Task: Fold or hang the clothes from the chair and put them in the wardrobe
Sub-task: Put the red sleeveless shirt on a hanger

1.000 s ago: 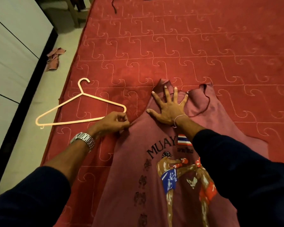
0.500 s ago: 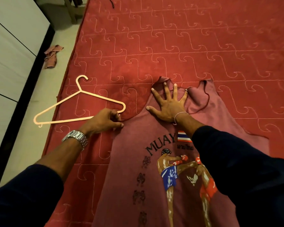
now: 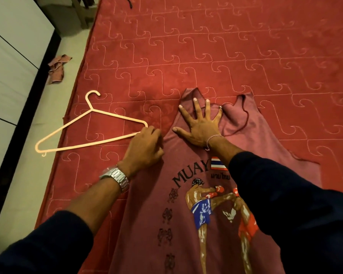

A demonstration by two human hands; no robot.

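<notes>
Maroon tank top (image 3: 186, 224) spread face up on the red quilted mattress (image 3: 226, 56), printed front showing, long axis running near to far with the straps at the far end. Right hand (image 3: 200, 125) flat on the left strap and upper chest, fingers straight and splayed, pinning the cloth. Left hand (image 3: 145, 147) at the top's left armhole edge, fingers curled under; whether pinching the hem or only resting there cannot be told, the fingertips hidden beneath the knuckles. Pale plastic hanger (image 3: 91, 131) flat on the mattress just left of the left hand, its right shoulder tip touching or nearly touching those knuckles, hook pointing far, bar lying roughly left to right across the top's long axis. Left hand clearly the nearer to the hanger; right hand well apart from it, on the far side of the strap. Likely next: hanger taken by the left and slid rightward in under the straps. Crumpled cloth (image 3: 57, 68) on the floor far left, beside the white wardrobe (image 3: 12, 56).
</notes>
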